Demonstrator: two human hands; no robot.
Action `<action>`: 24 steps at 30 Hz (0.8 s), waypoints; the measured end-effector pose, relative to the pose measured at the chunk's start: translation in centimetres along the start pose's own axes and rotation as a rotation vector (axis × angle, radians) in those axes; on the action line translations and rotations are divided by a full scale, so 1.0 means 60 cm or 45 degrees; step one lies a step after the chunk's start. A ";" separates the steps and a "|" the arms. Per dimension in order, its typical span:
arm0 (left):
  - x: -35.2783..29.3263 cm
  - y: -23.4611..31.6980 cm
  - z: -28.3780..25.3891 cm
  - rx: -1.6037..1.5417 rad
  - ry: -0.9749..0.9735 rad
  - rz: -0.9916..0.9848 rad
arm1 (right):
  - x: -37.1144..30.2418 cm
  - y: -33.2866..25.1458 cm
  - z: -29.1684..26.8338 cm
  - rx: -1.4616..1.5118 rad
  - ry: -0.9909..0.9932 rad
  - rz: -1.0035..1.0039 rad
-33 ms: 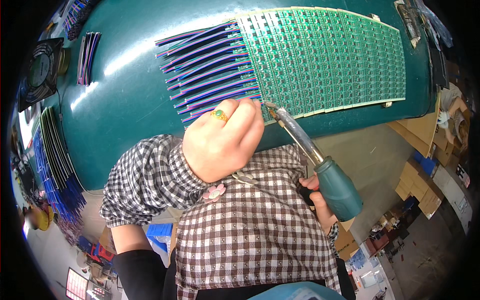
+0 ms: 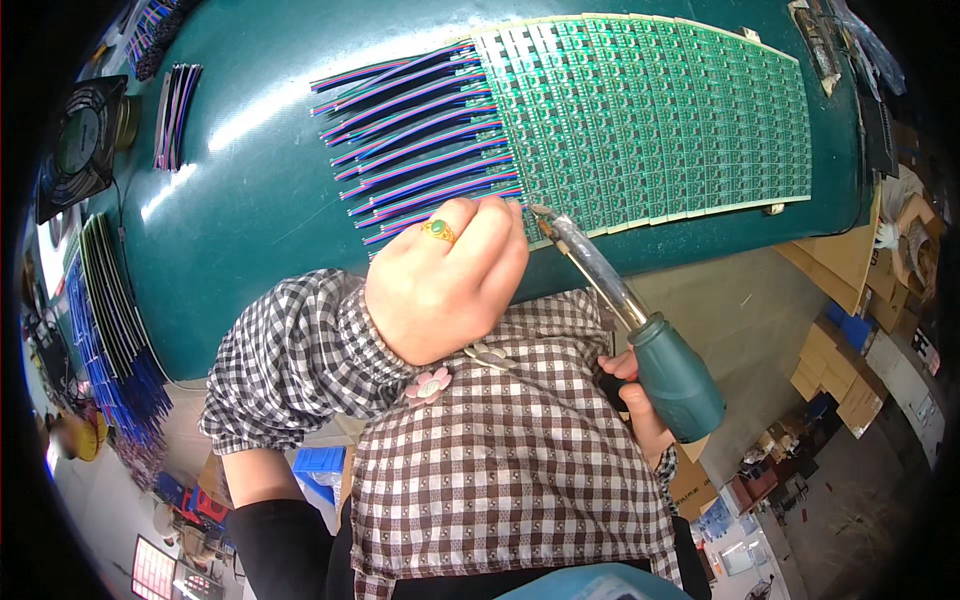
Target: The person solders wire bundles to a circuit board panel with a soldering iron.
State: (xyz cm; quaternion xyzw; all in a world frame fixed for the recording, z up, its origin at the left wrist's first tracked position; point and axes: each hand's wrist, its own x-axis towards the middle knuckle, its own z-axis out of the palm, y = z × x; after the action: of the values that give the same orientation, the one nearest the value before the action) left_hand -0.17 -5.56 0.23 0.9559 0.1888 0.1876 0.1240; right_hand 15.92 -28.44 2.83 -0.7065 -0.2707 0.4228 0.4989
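Observation:
My left hand (image 2: 450, 280), with a green-stoned ring, is closed in a pinch at the near left corner of a green circuit board panel (image 2: 660, 120). Its fingertips press on a strip of thin coloured wires (image 2: 385, 222), mostly covered by the hand. Several more such wire strips (image 2: 410, 130) lie side by side, their right ends meeting the panel's left edge. My right hand (image 2: 640, 395) grips a soldering iron (image 2: 675, 380) by its green handle, which partly hides the fingers. The iron's tip touches or nearly touches the panel's corner beside my left fingertips.
A black fan (image 2: 80, 148) stands at the table's left side. Bundles of wires (image 2: 115, 330) hang over the left edge, and a smaller bundle (image 2: 177, 118) lies on the green tabletop (image 2: 250, 210). Cardboard boxes (image 2: 840, 375) sit to the right, where another person (image 2: 910, 225) is partly visible.

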 end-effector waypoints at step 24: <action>0.000 0.001 0.000 -0.003 -0.004 0.006 | 0.007 -0.007 0.006 0.039 -0.002 -0.037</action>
State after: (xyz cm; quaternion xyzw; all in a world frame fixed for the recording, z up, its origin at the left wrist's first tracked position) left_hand -0.14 -5.60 0.24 0.9565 0.1863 0.1866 0.1250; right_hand 15.86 -27.78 3.03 -0.6943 -0.2749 0.4202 0.5156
